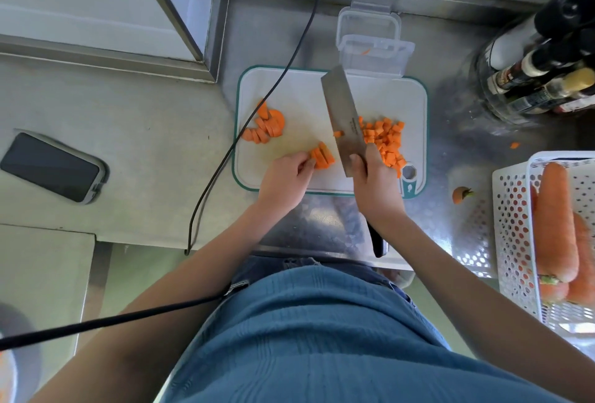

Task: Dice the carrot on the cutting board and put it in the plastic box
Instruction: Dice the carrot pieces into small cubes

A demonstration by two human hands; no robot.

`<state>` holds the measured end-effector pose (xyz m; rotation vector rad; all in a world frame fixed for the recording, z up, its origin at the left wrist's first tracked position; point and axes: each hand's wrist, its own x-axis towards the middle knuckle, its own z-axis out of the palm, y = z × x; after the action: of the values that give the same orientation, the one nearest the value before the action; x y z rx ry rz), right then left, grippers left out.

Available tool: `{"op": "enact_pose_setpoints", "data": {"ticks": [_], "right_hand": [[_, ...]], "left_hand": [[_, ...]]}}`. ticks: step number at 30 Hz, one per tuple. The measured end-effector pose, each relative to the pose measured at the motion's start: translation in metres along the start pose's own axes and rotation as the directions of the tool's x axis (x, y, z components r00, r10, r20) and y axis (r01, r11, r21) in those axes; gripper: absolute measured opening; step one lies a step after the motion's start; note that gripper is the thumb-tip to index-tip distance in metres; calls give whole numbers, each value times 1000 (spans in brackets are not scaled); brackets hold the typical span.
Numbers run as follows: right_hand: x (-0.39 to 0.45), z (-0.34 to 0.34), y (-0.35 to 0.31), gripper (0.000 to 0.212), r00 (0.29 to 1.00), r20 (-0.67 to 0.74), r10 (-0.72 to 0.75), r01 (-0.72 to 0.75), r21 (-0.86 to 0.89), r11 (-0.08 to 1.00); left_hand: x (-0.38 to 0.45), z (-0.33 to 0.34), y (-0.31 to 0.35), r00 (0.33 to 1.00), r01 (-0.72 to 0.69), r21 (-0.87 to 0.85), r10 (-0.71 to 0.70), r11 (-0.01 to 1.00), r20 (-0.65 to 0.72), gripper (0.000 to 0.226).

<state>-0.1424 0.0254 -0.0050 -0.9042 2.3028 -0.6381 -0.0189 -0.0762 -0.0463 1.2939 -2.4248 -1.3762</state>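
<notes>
A white cutting board [302, 93] with a teal rim lies on the steel counter. My left hand [285, 175] pinches a small stack of carrot strips [322, 155] near the board's front. My right hand [375, 182] grips a cleaver [343, 119], its blade raised just right of the strips, and a bit of carrot sticks to the blade. A pile of diced carrot [386, 140] lies right of the blade. Carrot slices [265, 127] sit at the board's left. A clear plastic box [375, 55] stands behind the board with its lid behind it.
A phone [53, 167] lies on the left counter. A black cable [257, 119] crosses the board's left edge. Bottles in a clear holder [528, 58] stand at the back right. A white basket [515, 241] holds whole carrots [555, 222]. A carrot top [461, 195] lies near it.
</notes>
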Motion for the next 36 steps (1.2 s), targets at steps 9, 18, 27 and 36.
{"op": "enact_pose_setpoints", "data": {"ticks": [9, 18, 27, 36], "right_hand": [[1, -4, 6, 16, 998, 0, 56, -56, 66, 996], [0, -4, 8, 14, 996, -15, 88, -87, 69, 994], [0, 7, -5, 18, 995, -14, 95, -96, -23, 995], [2, 22, -13, 18, 996, 20, 91, -89, -91, 992]], "left_hand": [[31, -14, -19, 772, -630, 392, 595, 670, 225, 52], [40, -1, -9, 879, -473, 285, 465, 834, 100, 37], [19, 9, -4, 975, -220, 100, 222, 970, -11, 54], [22, 9, -7, 976, -204, 99, 210, 974, -55, 29]]}}
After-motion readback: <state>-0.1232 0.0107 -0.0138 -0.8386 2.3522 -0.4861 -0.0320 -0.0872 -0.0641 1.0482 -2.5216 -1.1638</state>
